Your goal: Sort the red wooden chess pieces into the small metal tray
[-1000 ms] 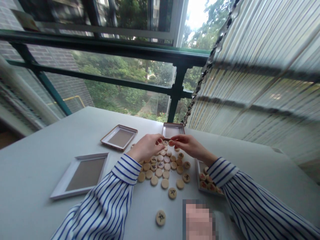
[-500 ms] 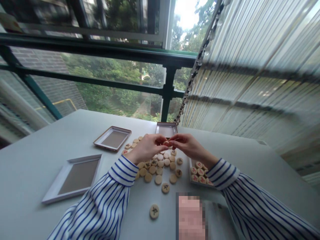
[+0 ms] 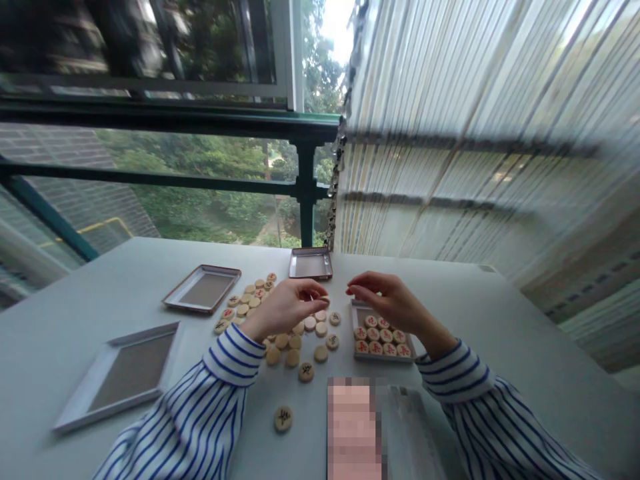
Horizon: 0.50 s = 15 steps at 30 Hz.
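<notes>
My left hand (image 3: pixel 293 307) is closed in a pinch above the loose pieces, with the pale edge of a Chinese chess piece (image 3: pixel 325 300) showing at its fingertips. To its right, my right hand (image 3: pixel 387 300) hovers by the back edge of a shallow white box (image 3: pixel 383 358). Its thumb and forefinger are close together; whatever may be between them is too small to make out. Rows of round wooden pieces with red characters (image 3: pixel 389 349) lie face up in that box. Under and around my left hand are scattered loose wooden pieces (image 3: pixel 281 341), several blank side up.
Two shallow trays, a brown-rimmed one (image 3: pixel 204 288) and a white one (image 3: pixel 123 373), lie at left. Another small tray (image 3: pixel 310 265) sits at the back. Two black-marked pieces, one of them a near piece (image 3: pixel 283 419), lie in front. A pixelated rectangular object (image 3: pixel 353 427) and clear plastic (image 3: pixel 415 427) are nearest me.
My hands were together at a red-marked piece and have now come apart. The right hand has moved right, towards the white box. The whole view has shifted slightly.
</notes>
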Each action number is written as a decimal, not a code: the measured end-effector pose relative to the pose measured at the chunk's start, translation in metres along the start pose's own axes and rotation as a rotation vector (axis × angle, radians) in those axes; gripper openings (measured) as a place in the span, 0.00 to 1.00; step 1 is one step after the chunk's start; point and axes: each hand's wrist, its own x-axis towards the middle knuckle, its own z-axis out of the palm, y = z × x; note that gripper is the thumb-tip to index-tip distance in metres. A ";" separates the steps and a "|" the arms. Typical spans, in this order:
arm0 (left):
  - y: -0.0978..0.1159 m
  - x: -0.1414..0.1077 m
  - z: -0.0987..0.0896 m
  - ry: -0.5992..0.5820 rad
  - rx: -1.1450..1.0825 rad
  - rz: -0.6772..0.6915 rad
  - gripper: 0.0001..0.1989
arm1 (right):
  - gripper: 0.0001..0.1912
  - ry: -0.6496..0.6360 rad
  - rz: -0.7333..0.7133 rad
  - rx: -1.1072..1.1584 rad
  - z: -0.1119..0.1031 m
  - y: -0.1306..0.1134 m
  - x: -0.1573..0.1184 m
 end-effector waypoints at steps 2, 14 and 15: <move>0.002 0.003 0.006 -0.005 -0.015 -0.003 0.13 | 0.11 0.009 -0.008 -0.053 -0.004 0.001 -0.004; 0.018 0.029 0.032 -0.039 -0.121 -0.045 0.18 | 0.10 -0.003 -0.074 -0.168 -0.022 0.003 -0.014; 0.017 0.029 0.033 -0.042 -0.132 -0.045 0.18 | 0.10 -0.009 -0.075 -0.166 -0.021 0.003 -0.014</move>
